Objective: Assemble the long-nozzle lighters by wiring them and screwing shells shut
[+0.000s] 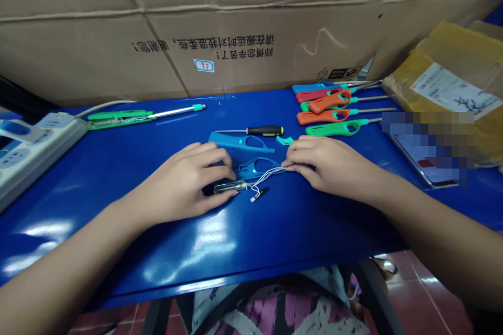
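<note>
My left hand [188,180] has its thumb and fingers closed about a clear lighter fuel tank [228,187], low over the blue table. In a pinch, my right hand [320,162] holds the ends of thin white wires [267,174] that run back towards the tank. A small black piece with a white tip [258,195] lies below the wires. One blue lighter shell half [257,166] is between my hands, partly hidden by the left fingers. The other blue shell half [231,141] lies just beyond it. A small teal trigger piece [285,140] is near my right fingertips.
A black-and-yellow screwdriver [265,130] lies beyond the shells. Several long-necked lighters [328,116] are stacked at the back right, beside a yellow-taped package [451,63] and a phone [420,152]. An opened green lighter [121,118] and a power strip [43,152] are left. A cardboard box [220,26] stands behind.
</note>
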{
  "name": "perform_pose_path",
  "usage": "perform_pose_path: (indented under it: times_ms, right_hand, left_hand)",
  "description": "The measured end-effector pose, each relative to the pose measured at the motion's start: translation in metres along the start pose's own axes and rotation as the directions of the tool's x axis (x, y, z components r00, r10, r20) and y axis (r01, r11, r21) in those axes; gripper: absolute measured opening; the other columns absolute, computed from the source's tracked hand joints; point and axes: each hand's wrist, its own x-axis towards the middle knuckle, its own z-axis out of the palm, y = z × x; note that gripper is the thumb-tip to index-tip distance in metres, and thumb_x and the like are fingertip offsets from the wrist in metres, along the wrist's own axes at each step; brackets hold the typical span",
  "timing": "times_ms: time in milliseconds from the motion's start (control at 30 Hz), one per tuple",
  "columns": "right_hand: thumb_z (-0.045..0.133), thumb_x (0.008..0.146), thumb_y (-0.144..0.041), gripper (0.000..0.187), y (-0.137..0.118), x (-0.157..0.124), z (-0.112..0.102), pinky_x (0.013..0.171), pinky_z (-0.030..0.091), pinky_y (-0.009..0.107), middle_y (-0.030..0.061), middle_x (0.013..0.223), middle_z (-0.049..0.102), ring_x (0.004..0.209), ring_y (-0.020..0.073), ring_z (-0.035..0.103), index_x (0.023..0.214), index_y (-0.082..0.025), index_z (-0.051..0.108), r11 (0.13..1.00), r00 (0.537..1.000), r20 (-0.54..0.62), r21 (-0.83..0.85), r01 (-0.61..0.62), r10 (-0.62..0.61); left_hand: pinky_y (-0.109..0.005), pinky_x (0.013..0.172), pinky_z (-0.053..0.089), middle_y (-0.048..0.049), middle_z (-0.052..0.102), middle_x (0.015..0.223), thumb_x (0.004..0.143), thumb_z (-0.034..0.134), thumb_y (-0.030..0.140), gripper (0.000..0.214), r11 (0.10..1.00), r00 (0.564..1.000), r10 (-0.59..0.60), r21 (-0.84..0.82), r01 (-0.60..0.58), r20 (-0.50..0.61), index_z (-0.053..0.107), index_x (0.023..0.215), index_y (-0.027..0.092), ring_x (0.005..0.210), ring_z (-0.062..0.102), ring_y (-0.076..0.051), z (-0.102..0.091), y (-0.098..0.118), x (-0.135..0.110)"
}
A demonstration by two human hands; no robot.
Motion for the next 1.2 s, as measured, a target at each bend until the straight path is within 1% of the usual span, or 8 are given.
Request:
perform_pose_path:
  times_ms: [200,333,533,633,867,1000,1100,1200]
  right_hand:
    - [0.059,0.094,-0.014,0.018,0.001,-0.001,0.001,0.076,0.044,0.032,0.0042,0.087,0.072,0.086,0.0194,0.061,0.083,-0.018,0.073,1.0,1.0,-0.024,-0.005,0.009,-0.009]
    - [0.058,0.093,-0.012,0.021,0.002,-0.001,0.001,0.076,0.044,0.032,0.0046,0.086,0.072,0.085,0.0194,0.061,0.081,-0.018,0.074,0.998,0.999,-0.025,-0.046,0.035,-0.036]
    - [0.055,0.094,-0.011,0.026,0.001,-0.002,0.0,0.077,0.044,0.033,0.0056,0.09,0.074,0.087,0.02,0.062,0.084,-0.02,0.077,0.995,0.998,-0.009,-0.084,0.055,-0.056]
    - [0.053,0.095,-0.011,0.028,0.0,-0.002,-0.001,0.077,0.044,0.034,0.0061,0.091,0.074,0.089,0.0208,0.061,0.085,-0.02,0.078,0.991,0.997,-0.001,-0.116,0.073,-0.074]
    - [0.056,0.094,-0.012,0.025,0.003,-0.002,-0.003,0.076,0.042,0.034,0.0052,0.091,0.075,0.086,0.0214,0.06,0.087,-0.02,0.078,0.989,0.997,0.026,-0.123,0.078,-0.075]
    - [0.056,0.093,-0.011,0.024,0.003,-0.002,-0.004,0.075,0.041,0.034,0.0047,0.091,0.075,0.087,0.0213,0.06,0.086,-0.019,0.078,0.991,0.998,0.032,-0.113,0.065,-0.062]
    - [0.056,0.094,-0.011,0.024,0.003,-0.001,-0.003,0.074,0.041,0.033,0.0046,0.091,0.075,0.087,0.0206,0.061,0.085,-0.019,0.077,0.994,0.999,0.018,-0.096,0.053,-0.051]
    - [0.055,0.094,-0.011,0.026,0.003,-0.001,-0.003,0.074,0.041,0.032,0.0048,0.091,0.075,0.087,0.0201,0.061,0.085,-0.02,0.077,0.995,0.998,0.008,-0.084,0.059,-0.059]
  left_hand:
    - [-0.034,0.083,0.05,-0.0025,0.072,0.1,0.099,0.057,0.033,0.018,0.994,0.999,-0.002,-0.113,0.008,0.051,0.069,0.107,0.021,0.09,0.066,-0.018,0.0,0.004,-0.002]
    - [-0.031,0.079,0.052,-0.0031,0.072,0.096,0.103,0.051,0.029,0.021,0.992,0.998,0.057,-0.111,-0.052,0.04,0.07,0.106,0.02,0.086,0.066,-0.017,-0.002,0.005,-0.003]
    - [-0.032,0.071,0.052,-0.0053,0.069,0.09,0.098,0.058,0.039,0.024,0.997,0.997,0.072,-0.039,-0.072,0.009,0.07,0.101,0.018,0.08,0.064,-0.019,-0.004,0.011,-0.001]
    - [-0.031,0.068,0.05,-0.0049,0.067,0.085,0.098,0.057,0.038,0.023,0.996,0.995,0.085,-0.045,-0.083,0.045,0.069,0.095,0.018,0.076,0.062,-0.018,-0.004,0.013,-0.001]
    - [-0.028,0.069,0.05,-0.0029,0.068,0.086,0.097,0.058,0.034,0.018,0.992,0.994,-0.019,-0.122,0.032,0.112,0.069,0.094,0.02,0.076,0.065,-0.017,-0.001,0.009,-0.004]
    - [-0.027,0.067,0.05,-0.0018,0.071,0.087,0.098,0.059,0.036,0.018,0.995,0.996,-0.034,-0.087,0.041,0.076,0.068,0.096,0.021,0.075,0.068,-0.016,0.0,0.006,-0.006]
    - [-0.028,0.067,0.05,-0.0023,0.072,0.086,0.1,0.055,0.036,0.021,1.0,1.0,0.002,-0.023,-0.001,0.028,0.069,0.101,0.02,0.074,0.069,-0.017,0.0,0.007,-0.008]
    - [-0.03,0.066,0.052,-0.0041,0.073,0.09,0.101,0.054,0.032,0.022,0.999,0.999,0.034,0.0,-0.035,0.038,0.07,0.11,0.02,0.075,0.07,-0.018,-0.001,0.009,-0.008]
